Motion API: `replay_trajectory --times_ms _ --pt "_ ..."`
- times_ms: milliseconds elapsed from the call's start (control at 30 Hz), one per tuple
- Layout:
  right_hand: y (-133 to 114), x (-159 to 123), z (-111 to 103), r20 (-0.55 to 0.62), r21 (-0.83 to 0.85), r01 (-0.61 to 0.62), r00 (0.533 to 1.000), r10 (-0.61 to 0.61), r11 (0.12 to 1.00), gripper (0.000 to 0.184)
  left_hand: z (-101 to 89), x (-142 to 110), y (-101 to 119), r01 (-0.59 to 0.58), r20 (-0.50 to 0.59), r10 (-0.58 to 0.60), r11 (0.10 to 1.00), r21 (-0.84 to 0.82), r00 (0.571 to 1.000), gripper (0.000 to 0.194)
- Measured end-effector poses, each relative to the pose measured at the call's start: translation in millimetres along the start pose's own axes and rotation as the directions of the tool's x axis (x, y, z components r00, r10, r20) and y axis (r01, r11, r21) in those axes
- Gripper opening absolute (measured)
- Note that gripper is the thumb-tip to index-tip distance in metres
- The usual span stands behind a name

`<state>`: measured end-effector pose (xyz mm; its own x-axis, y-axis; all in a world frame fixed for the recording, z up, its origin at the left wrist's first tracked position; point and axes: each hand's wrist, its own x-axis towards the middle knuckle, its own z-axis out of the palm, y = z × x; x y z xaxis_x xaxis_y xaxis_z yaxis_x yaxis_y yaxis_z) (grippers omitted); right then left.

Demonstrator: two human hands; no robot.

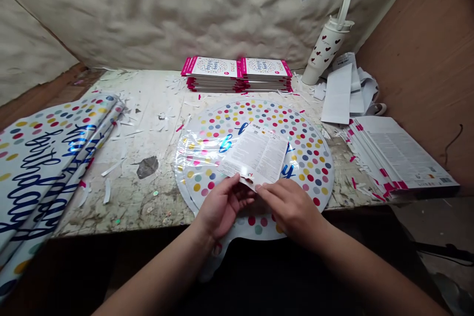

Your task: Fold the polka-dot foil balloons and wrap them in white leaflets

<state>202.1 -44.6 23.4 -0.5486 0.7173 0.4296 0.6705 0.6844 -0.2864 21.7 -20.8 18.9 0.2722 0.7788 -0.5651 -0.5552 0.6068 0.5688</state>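
A white printed card (255, 153) with small text and a hang hole lies tilted between my hands, above a flat foil balloon (314, 158) with coloured dots and blue lettering. My left hand (225, 205) pinches the card's near edge between thumb and fingers. At the card's near right corner, my right hand (292, 207) has its fingers closed on the edge. The balloon lies flat on the table under the card, its lower part hanging over the front edge.
Two stacks of pink-edged packaging cards (218, 69) stand at the back. More cards (403, 153) lie fanned at right, near white paper strips (336, 94) and a heart-patterned tumbler (328, 49). Folded dotted balloons (48, 158) overhang the left side. Paper scraps litter the worn table (144, 98).
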Motion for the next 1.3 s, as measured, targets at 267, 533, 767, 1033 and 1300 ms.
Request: replay_trajectory --times_ms 267,533,767,1033,1300 --pt "16.9 29.2 -2.1 -0.094 0.481 -0.087 0.984 0.150 0.872 0.017 -2.4 -3.7 2.5 -0.119 0.021 0.120 0.925 0.362 0.993 0.026" --pt "54.8 -1.6 -55.6 0.158 -0.247 -0.183 0.961 0.226 0.952 0.022 -2.4 -7.3 30.8 -0.085 0.018 0.084 0.950 0.301 0.996 0.027" --pt "113.0 100.5 -28.8 -0.011 -0.026 -0.123 0.992 0.122 0.992 0.028 11.3 3.6 49.8 -0.279 0.065 0.272 0.941 0.189 0.960 0.032" --pt "94.8 140.0 -22.2 0.430 0.011 0.101 0.898 -0.096 0.995 0.079 -1.6 15.3 81.0 -0.385 -0.078 0.388 0.921 0.055 0.918 0.020" --pt "49.5 133.3 -36.4 0.314 -0.095 0.206 0.934 -0.167 0.974 0.059 -3.4 17.2 108.0 -0.472 -0.174 0.489 0.872 0.132 0.855 0.016"
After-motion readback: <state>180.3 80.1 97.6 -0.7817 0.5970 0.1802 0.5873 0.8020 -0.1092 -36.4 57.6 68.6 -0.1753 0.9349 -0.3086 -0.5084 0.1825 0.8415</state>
